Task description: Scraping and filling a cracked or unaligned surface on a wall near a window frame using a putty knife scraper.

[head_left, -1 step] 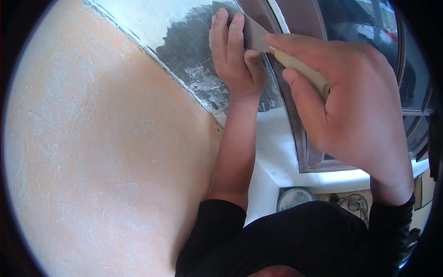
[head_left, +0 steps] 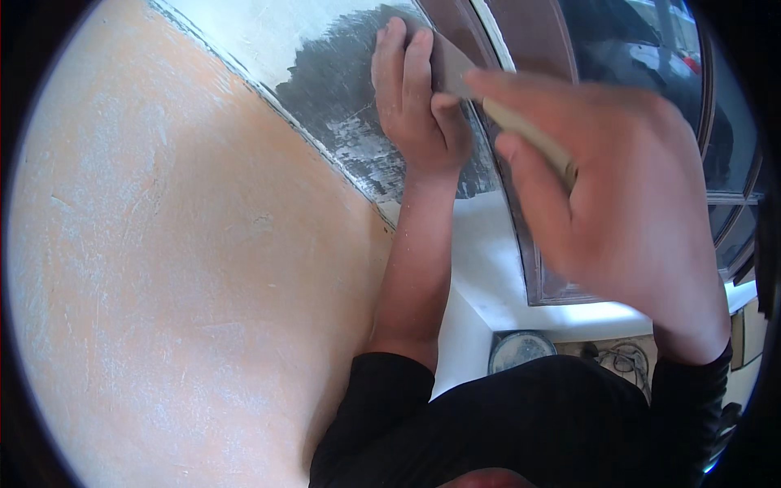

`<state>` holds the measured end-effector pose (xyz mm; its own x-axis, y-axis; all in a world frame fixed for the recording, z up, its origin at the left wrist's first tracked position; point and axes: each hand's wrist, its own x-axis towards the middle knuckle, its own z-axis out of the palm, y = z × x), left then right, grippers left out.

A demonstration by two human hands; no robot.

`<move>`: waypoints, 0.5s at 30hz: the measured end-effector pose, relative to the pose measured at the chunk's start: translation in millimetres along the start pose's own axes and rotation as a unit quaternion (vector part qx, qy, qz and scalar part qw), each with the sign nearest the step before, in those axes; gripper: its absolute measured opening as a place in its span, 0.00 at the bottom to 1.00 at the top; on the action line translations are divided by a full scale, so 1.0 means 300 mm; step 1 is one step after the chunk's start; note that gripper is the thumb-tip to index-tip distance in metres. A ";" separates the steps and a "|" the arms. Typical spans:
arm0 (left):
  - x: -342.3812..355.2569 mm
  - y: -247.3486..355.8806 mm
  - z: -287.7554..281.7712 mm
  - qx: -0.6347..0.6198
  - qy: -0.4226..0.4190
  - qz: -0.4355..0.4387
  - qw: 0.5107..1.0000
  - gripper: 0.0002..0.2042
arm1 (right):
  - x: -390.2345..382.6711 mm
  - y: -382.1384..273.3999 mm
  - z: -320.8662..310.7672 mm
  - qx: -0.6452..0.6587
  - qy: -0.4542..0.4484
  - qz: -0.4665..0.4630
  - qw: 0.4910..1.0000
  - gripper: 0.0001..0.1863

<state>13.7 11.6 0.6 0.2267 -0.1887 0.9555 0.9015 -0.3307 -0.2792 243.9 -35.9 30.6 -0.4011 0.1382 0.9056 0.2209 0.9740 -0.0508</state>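
Dipped the right hand slightly since the earlier frame, gripping the scraper by its handle beside the dark patch; holding the left hand loosely spread beside its blade.

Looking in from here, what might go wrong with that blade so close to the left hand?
Cut fingers: the left hand lies right by the blade of the scraper, so a slip might nick it.
Poor control: the right hand, gripping the handle, is blurred, which suggests quick motion; a stroke could overshoot.
Scratched frame: the blade sits close to the brown window frame, so a stray edge could mark it.
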 end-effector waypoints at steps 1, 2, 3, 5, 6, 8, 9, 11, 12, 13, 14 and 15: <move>0.000 -0.001 -0.003 0.002 -0.001 0.000 1.000 0.32 | -0.008 -0.019 -0.003 -0.005 -0.011 -0.005 1.000 0.17; -0.005 0.003 0.000 0.006 0.004 -0.003 1.000 0.32 | -0.016 -0.029 -0.009 -0.013 -0.023 -0.009 1.000 0.17; -0.010 0.006 0.002 0.010 0.010 -0.005 1.000 0.32 | -0.014 -0.016 -0.006 -0.014 -0.025 -0.007 1.000 0.17; -0.010 0.003 0.007 0.014 0.009 0.004 1.000 0.32 | 0.003 0.015 0.008 -0.019 -0.003 -0.013 1.000 0.17; -0.005 -0.003 0.006 0.020 0.008 0.015 1.000 0.32 | 0.001 0.005 0.007 -0.018 -0.001 -0.015 1.000 0.17; -0.006 -0.008 0.002 0.008 0.010 0.015 1.000 0.32 | -0.017 -0.020 0.002 -0.021 -0.006 -0.024 0.999 0.17; -0.012 -0.006 0.001 -0.006 0.011 0.012 1.000 0.32 | -0.017 -0.012 0.003 -0.020 -0.008 -0.023 0.999 0.17; -0.017 -0.004 0.003 -0.004 0.006 0.010 1.000 0.32 | -0.004 0.006 0.004 -0.019 -0.009 -0.012 1.000 0.17; -0.012 -0.006 0.004 -0.003 0.001 0.009 1.000 0.32 | -0.001 0.002 0.004 -0.019 -0.008 -0.013 1.000 0.17; -0.003 -0.013 0.003 -0.003 0.002 0.011 1.000 0.32 | 0.001 -0.004 0.005 -0.027 0.000 -0.030 0.999 0.17; 0.005 -0.006 0.001 0.012 0.006 0.021 1.000 0.32 | -0.005 -0.007 0.006 -0.034 0.003 -0.044 0.998 0.17; 0.007 0.000 0.000 0.027 0.010 0.030 0.999 0.32 | -0.006 -0.003 0.006 -0.033 0.000 -0.043 0.999 0.17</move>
<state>14.2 11.2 2.7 0.2740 -0.2251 0.9350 0.9049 -0.2688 -0.3299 242.9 -36.8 28.3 -0.4204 0.0548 0.9057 0.2440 0.9682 0.0547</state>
